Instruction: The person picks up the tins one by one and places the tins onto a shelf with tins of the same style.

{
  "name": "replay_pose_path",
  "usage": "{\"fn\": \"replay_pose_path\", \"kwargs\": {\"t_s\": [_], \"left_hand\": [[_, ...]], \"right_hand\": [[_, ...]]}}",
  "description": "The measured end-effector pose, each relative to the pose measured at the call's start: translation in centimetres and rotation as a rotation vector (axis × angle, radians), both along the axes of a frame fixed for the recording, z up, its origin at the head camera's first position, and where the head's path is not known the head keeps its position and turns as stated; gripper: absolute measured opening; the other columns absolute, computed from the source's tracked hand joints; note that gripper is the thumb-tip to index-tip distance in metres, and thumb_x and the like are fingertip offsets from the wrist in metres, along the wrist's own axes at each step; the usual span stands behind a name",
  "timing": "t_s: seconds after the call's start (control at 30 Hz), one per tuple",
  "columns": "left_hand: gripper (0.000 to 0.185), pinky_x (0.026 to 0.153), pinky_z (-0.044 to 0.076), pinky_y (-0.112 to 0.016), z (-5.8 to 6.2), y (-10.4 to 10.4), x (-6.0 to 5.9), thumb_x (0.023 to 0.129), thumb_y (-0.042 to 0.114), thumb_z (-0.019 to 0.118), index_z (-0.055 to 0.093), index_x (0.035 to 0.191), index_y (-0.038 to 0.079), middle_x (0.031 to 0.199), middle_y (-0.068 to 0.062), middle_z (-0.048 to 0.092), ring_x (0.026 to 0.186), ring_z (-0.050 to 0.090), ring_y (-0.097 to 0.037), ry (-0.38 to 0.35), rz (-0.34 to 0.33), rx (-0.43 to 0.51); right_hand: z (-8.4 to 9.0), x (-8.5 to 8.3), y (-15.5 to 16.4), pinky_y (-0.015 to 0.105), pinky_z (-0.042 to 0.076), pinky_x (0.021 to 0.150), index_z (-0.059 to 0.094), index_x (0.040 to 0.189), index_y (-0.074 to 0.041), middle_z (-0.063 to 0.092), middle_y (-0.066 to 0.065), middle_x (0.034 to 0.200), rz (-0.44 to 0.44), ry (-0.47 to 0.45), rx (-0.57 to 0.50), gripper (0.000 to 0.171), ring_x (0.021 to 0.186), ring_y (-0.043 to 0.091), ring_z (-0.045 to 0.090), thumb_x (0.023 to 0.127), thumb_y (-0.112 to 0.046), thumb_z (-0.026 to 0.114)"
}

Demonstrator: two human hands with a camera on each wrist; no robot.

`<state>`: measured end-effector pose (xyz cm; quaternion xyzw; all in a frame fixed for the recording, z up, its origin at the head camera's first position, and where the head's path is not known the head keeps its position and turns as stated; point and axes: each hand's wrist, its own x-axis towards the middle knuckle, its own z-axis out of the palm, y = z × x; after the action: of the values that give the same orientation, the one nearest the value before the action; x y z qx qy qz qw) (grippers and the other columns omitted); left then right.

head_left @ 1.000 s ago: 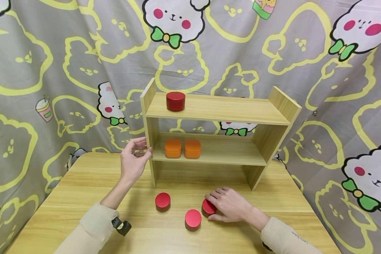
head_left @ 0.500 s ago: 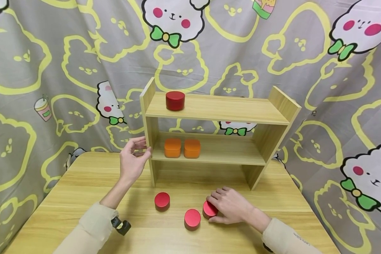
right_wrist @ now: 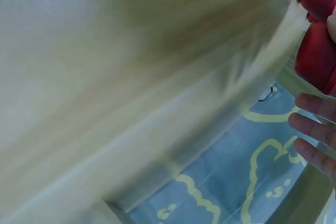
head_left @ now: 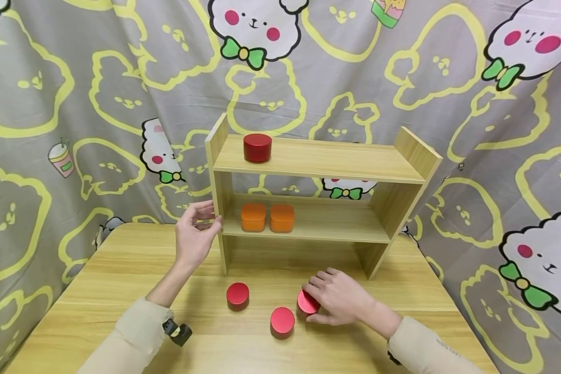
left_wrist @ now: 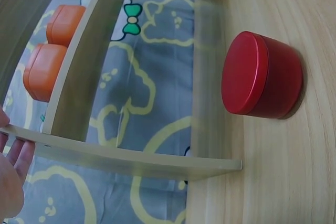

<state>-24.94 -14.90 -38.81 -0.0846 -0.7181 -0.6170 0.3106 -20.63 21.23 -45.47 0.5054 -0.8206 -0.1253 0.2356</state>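
Note:
My left hand (head_left: 198,234) holds the left side panel of a small wooden shelf (head_left: 308,234), thumb at its front edge, other fingers partly hidden. In the left wrist view, those fingers (left_wrist: 21,156) lie against the panel's edge. My right hand (head_left: 338,297) grips a round red tin (head_left: 308,302) between thumb and fingers, in front of the shelf; the hand covers part of it. Two more red tins, a left one (head_left: 238,296) and a nearer one (head_left: 282,322), stand on the table. A further red tin (head_left: 257,147) sits on the top board.
Two orange boxes (head_left: 253,217) stand side by side at the left of the middle board. The wooden table (head_left: 135,259) extends around the shelf. A patterned curtain (head_left: 177,104) hangs behind.
My right hand and its red tin have shifted slightly, now a little farther toward the shelf. The left hand stays on the panel. The view has drifted slightly.

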Motion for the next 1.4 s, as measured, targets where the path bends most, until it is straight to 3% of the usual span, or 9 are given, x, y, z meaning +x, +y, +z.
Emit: {"fn": "replay_pose_path", "kwargs": {"t_s": [0.47,0.83,1.17,1.4], "left_hand": [[0.036,0.076,0.059,-0.008,0.0,0.0,0.0,0.088,-0.009,0.073,0.070,0.122,0.000,0.109,-0.023,0.073,0.089,0.067,0.004,-0.007,0.001,-0.009],[0.036,0.076,0.059,-0.009,-0.1,-0.1,-0.1,0.088,-0.008,0.073,0.071,0.123,0.001,0.109,-0.022,0.073,0.089,0.068,0.004,-0.006,0.001,-0.006],[0.035,0.075,0.059,-0.009,-0.2,-0.1,-0.1,0.088,-0.007,0.074,0.071,0.122,0.001,0.109,-0.022,0.074,0.088,0.068,0.005,-0.005,0.006,-0.001],[0.034,0.075,0.059,-0.009,-0.1,-0.1,-0.2,0.088,-0.004,0.075,0.071,0.121,0.001,0.108,-0.023,0.074,0.087,0.067,0.007,0.007,0.006,0.001]], "right_hand": [[3.5,-0.2,-0.4,0.032,0.056,0.077,0.073,0.117,-0.017,0.074,-0.007,0.101,0.014,0.019,-0.001,0.067,0.089,0.015,0.067,0.084,-0.076,0.070],[5.5,0.0,-0.1,0.032,0.058,0.079,0.073,0.118,-0.017,0.075,-0.006,0.101,0.033,0.070,0.015,0.067,0.089,0.014,0.068,0.091,-0.077,0.059],[8.1,0.3,-0.3,0.033,0.061,0.084,0.072,0.120,-0.016,0.075,-0.005,0.103,0.021,0.079,-0.007,0.067,0.092,0.016,0.070,0.090,-0.075,0.064],[10.2,0.2,-0.2,0.035,0.063,0.084,0.072,0.122,-0.014,0.076,-0.002,0.107,0.016,0.097,-0.044,0.067,0.095,0.018,0.072,0.084,-0.069,0.076]]}}
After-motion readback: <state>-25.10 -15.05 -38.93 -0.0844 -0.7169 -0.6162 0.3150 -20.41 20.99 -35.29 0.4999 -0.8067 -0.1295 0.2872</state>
